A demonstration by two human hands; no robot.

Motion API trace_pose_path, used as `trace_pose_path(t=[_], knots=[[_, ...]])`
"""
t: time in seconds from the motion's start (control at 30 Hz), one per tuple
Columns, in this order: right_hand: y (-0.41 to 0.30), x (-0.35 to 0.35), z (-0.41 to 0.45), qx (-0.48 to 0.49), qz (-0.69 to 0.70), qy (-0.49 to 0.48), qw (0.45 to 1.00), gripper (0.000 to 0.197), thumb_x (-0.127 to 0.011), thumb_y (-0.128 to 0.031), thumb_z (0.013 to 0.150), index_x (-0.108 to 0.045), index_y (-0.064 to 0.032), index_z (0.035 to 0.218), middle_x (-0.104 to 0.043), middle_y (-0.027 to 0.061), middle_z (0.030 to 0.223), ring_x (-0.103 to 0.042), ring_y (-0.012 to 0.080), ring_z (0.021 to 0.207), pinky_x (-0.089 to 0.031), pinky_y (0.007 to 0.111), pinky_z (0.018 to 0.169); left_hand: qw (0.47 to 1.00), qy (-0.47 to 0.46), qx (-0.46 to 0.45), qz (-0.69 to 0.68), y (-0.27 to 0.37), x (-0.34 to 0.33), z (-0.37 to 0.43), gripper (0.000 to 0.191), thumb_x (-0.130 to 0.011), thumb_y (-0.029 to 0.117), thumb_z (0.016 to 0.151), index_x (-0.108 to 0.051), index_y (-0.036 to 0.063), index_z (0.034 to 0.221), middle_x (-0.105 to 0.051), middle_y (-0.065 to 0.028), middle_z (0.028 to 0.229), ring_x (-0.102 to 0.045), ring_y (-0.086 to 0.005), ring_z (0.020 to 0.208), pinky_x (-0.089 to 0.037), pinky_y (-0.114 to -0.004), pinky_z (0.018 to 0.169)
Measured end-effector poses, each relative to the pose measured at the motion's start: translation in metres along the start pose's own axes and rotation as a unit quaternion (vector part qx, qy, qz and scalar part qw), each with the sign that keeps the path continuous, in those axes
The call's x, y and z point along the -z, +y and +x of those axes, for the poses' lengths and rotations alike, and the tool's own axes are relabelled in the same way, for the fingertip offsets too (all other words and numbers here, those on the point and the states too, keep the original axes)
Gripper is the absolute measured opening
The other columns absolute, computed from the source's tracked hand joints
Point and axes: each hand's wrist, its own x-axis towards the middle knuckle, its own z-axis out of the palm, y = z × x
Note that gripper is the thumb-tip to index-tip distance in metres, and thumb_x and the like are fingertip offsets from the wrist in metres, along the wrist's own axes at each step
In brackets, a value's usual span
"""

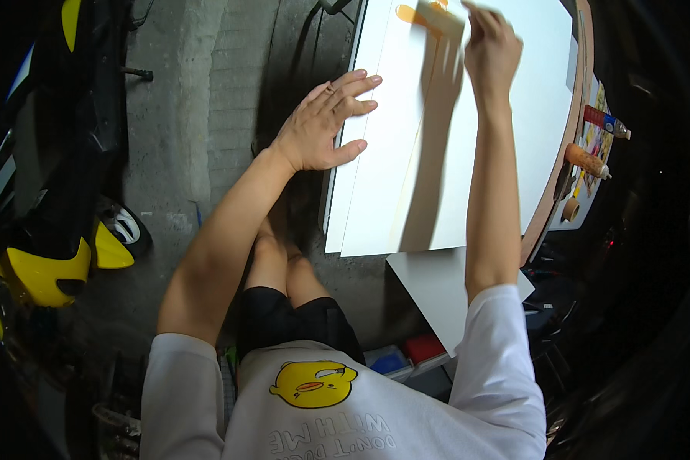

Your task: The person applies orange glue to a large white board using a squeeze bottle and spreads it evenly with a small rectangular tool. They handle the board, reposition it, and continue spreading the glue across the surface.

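Note:
My left hand (328, 123) rests on the left edge of a large white sheet (374, 190), fingers spread and holding nothing. A ring is on one of its fingers. Near the top of the picture, my right hand (493, 54) is over the sheet with its fingers bent together. Whether a thin tool is pinched in them I cannot tell, as the fingertips are blurred at the frame's top. Beside them lies a wet-looking orange patch (411, 14) with a thin streak running down from it. The right arm casts a long shadow across the sheet.
Right of the sheet runs a brown board edge (543, 215). Beyond it are a red bottle (604, 121), an orange bottle (586, 161) and a tape roll (571, 210). A white panel (431, 293) juts out below. A black-and-yellow motorbike (49, 270) stands at left.

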Motion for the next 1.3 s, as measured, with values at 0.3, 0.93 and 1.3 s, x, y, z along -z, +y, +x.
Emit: trace_pose_path(t=[0.3, 0.93, 1.3], knots=[[-0.069, 0.036, -0.072, -0.107, 0.042, -0.112, 0.987, 0.033, -0.064, -0.001, 0.087, -0.078, -0.0215, 0.109, -0.073, -0.0029, 0.099, -0.064, 0.0200, 0.094, -0.039, 0.038, 0.089, 1.000, -0.012, 0.006, 0.024, 0.002, 0.005, -0.002, 0.056, -0.067, 0.029, 0.087, -0.046, 0.0218, 0.137, -0.041, -0.0062, 0.163, -0.033, -0.0342, 0.154, -0.034, -0.051, 0.121], [-0.186, 0.221, -0.192, -0.234, 0.093, -0.237, 0.938, 0.059, -0.058, 0.013, 0.072, -0.074, -0.0123, 0.123, -0.072, 0.0067, 0.115, -0.063, 0.0258, 0.112, -0.037, 0.039, 0.100, 0.998, -0.008, -0.006, 0.065, 0.003, 0.004, -0.005, 0.053, -0.064, 0.028, 0.089, -0.046, 0.0226, 0.139, -0.039, -0.0051, 0.164, -0.028, -0.0316, 0.156, -0.029, -0.047, 0.127], [-0.046, 0.010, -0.039, -0.107, -0.019, -0.095, 0.989, 0.036, -0.066, -0.002, 0.089, -0.072, -0.0147, 0.122, -0.073, 0.0056, 0.118, -0.065, 0.0261, 0.110, -0.044, 0.041, 0.099, 0.999, -0.018, -0.002, 0.041, 0.007, 0.003, 0.004, 0.055, -0.067, 0.028, 0.087, -0.045, 0.0215, 0.137, -0.040, -0.0072, 0.163, -0.031, -0.0343, 0.154, -0.032, -0.048, 0.125]])
